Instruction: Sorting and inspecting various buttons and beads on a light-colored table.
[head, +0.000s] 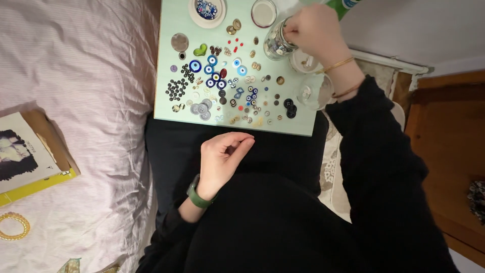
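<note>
A pale green board (166,60) lies across my lap, covered with several buttons and blue eye beads (217,81) sorted in small groups. My right hand (316,30) reaches over the board's far right corner, its fingers at the mouth of a small glass jar (277,44) filled with buttons. Two thin gold bangles sit on that wrist. My left hand (222,156) rests on my black-clad lap just below the board's near edge, fingers loosely curled, holding nothing. A green band is on that wrist.
A round white dish of beads (207,11) and an empty glass bowl (263,12) sit at the board's far edge. Two more glass containers (313,91) stand under my right forearm. A book (25,156) and a yellow beaded bracelet (14,226) lie on the pink bedding. Wooden furniture (449,141) stands at right.
</note>
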